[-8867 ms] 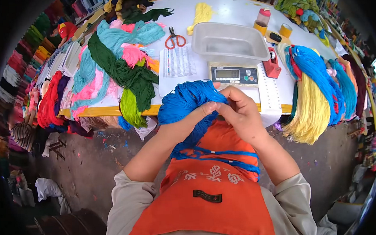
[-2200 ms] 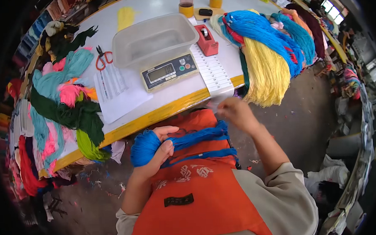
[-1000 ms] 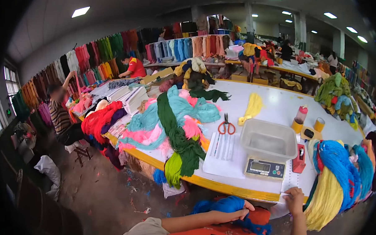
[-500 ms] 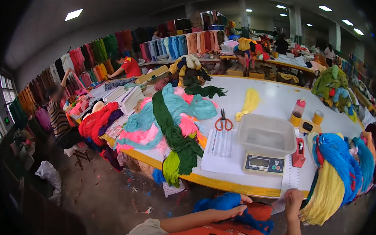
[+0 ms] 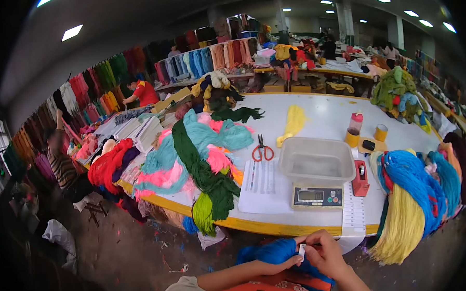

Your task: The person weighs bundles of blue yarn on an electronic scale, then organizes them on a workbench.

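Below the table's front edge, my left hand is closed around a hank of blue yarn, which spreads out on both sides of it. My right hand is bent in against the left, its fingers pinching a small white label at the yarn. Part of the yarn and some fingertips are hidden behind the hands. Just beyond them, a strip of white labels lies over the table edge. A digital scale stands behind, carrying a clear plastic tub.
Red-handled scissors and a printed sheet lie left of the scale. To its right stand a red tape dispenser and a pile of blue and yellow yarn. Dark green yarn hangs over the yellow table edge. Co-workers are at the left.
My right hand has moved left from beside the label strip to my left hand, with a small white label now showing at its fingers. The view has shifted slightly right.
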Tool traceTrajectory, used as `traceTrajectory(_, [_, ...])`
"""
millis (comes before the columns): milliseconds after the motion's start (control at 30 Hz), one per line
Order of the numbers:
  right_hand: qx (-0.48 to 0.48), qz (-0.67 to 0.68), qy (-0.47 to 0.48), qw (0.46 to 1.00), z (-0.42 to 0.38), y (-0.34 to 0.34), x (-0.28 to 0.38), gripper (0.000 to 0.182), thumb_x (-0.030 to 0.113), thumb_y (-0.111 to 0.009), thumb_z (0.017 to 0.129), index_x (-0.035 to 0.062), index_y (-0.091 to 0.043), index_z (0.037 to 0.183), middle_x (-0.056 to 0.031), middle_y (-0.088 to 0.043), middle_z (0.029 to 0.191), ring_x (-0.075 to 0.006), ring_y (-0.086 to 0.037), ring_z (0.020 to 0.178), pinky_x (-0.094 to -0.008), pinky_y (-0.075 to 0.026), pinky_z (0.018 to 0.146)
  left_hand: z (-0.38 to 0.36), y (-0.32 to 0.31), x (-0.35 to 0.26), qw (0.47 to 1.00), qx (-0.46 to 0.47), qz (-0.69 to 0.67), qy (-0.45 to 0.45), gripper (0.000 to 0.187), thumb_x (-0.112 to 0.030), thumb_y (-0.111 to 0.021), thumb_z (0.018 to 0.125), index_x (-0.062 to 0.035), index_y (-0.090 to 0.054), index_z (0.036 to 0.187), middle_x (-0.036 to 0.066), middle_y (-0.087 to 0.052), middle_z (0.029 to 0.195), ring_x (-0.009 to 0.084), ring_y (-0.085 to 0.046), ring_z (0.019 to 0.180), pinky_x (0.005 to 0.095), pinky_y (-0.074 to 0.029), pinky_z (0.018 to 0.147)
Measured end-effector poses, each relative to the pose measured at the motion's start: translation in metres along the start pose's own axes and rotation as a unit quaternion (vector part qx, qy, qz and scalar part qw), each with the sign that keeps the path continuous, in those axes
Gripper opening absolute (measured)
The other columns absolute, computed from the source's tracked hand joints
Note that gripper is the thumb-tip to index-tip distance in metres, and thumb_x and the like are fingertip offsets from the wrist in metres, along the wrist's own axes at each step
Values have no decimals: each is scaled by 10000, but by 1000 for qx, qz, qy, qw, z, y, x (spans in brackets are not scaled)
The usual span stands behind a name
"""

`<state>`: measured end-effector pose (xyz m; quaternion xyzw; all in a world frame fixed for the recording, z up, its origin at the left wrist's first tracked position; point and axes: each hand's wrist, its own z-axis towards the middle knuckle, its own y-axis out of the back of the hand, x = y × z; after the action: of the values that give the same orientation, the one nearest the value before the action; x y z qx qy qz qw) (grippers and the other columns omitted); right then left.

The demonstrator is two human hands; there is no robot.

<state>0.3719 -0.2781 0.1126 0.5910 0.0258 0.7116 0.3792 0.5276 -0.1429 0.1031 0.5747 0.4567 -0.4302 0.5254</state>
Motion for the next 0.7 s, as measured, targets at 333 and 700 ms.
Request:
traceTrajectory(333, [86, 167, -103, 977, 0, -12, -27, 305, 83, -633, 937, 34, -475, 1193, -36, -642, 751, -107, -580, 661, -256, -463, 649, 0, -13, 35, 934, -194, 290, -74, 460, -185, -612, 945, -70, -473, 1367, 146, -688, 934, 299, -689, 837, 368, -527, 762])
traceTrajectory(700, [121, 120, 2, 985, 2, 6, 6, 215, 40, -689, 882, 44, -564, 1056, -11, -661, 786, -65, -605, 697, -207, -455, 643, -11, 6, 8, 928, -147, 299, -166, 225, -312, -577, 975, -99, -645, 951, 102, -654, 777, 267, -639, 661, 364, -480, 580])
